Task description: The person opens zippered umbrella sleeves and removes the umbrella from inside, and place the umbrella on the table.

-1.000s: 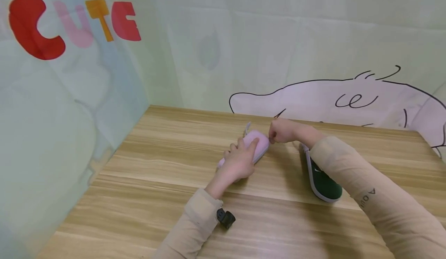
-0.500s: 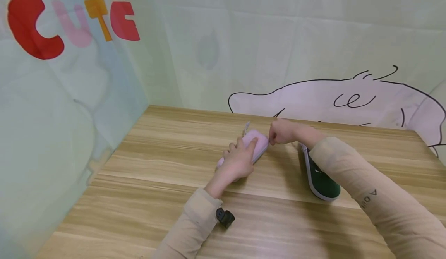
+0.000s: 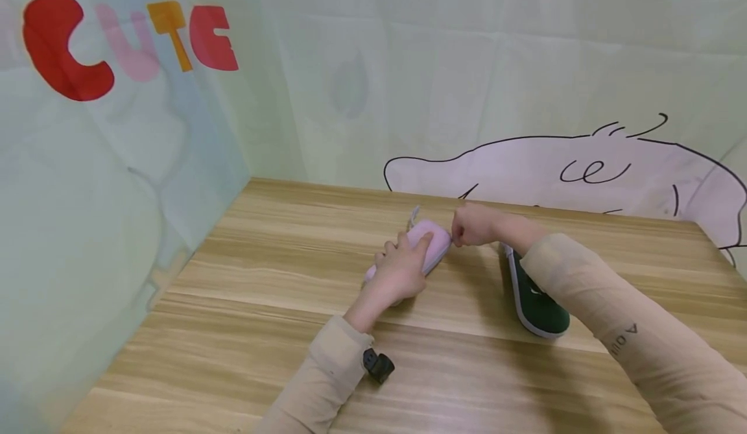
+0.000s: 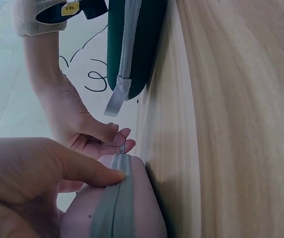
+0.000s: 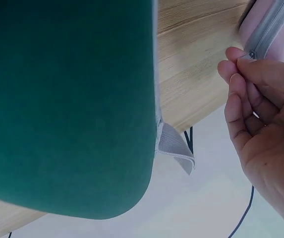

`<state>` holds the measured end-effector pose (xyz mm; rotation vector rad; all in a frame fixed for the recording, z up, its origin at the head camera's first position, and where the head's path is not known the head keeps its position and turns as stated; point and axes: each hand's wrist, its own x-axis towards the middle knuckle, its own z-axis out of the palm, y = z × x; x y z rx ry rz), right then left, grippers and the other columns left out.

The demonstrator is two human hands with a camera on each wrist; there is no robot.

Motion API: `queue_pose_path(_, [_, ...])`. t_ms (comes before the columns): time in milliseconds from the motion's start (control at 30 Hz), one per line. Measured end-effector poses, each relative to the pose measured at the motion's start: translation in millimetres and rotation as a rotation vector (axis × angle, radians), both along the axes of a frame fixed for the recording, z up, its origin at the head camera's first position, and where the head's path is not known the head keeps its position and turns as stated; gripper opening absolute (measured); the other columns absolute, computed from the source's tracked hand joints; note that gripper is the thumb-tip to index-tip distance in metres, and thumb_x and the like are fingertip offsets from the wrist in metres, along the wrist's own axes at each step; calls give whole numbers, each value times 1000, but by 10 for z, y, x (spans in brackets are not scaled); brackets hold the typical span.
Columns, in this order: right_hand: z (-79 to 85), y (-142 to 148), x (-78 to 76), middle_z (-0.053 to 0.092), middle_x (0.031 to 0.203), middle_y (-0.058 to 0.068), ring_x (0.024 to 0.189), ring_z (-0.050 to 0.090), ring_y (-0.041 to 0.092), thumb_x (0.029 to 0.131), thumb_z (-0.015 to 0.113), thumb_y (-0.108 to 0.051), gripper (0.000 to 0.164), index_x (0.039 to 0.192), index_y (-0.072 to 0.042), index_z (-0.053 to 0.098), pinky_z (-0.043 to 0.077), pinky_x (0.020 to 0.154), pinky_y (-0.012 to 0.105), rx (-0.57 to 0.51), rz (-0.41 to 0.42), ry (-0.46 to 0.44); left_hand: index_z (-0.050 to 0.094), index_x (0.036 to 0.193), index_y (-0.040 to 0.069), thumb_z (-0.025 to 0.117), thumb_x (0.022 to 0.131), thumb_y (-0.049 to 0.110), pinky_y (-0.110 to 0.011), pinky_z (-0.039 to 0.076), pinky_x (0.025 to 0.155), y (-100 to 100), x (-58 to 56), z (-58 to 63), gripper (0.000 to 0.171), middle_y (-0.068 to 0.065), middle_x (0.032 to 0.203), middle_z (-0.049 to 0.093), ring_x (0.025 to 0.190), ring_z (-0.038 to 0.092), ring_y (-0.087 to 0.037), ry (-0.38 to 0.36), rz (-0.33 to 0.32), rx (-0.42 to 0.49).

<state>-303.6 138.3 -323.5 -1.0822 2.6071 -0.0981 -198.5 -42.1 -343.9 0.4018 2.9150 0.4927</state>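
A pink zippered pencil case (image 3: pixel 439 233) with a grey zipper band (image 4: pixel 127 198) lies slanted on the wooden table. My left hand (image 3: pixel 399 273) grips it from above, thumb pressing beside the zipper in the left wrist view. At the case's far right end, my right hand (image 3: pixel 475 224) pinches the small zipper pull (image 4: pixel 123 147) between thumb and forefinger; its other fingers are curled in the right wrist view. The zipper looks shut along the stretch visible from the left wrist. Beneath my right forearm is a dark green zippered case (image 3: pixel 539 311), partly hidden by the sleeve.
A light grey strap (image 3: pixel 414 215) sticks up at the pink case's far side. The green case has a grey fabric tab (image 5: pixel 175 146) at its end. Printed cloth (image 3: pixel 327 96) stands behind and left of the wooden table (image 3: pixel 245 265). A black wrist-camera mount (image 3: pixel 378 365) sits at my left cuff.
Both hands keep their hold on the pink pencil case and its zipper pull. Only a slight shift of the whole head view shows.
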Motion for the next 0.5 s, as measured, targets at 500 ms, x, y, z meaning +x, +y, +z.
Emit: queue_pose_path(500, [3, -27, 63, 65, 68, 2, 59, 49, 10, 77, 60, 3, 16, 72, -5, 73, 42, 58, 21, -6, -8, 26, 40, 147, 21, 70, 77, 12, -54, 45, 85, -51, -13, 1, 77, -26, 139, 44, 104, 54, -40, 41, 7, 110])
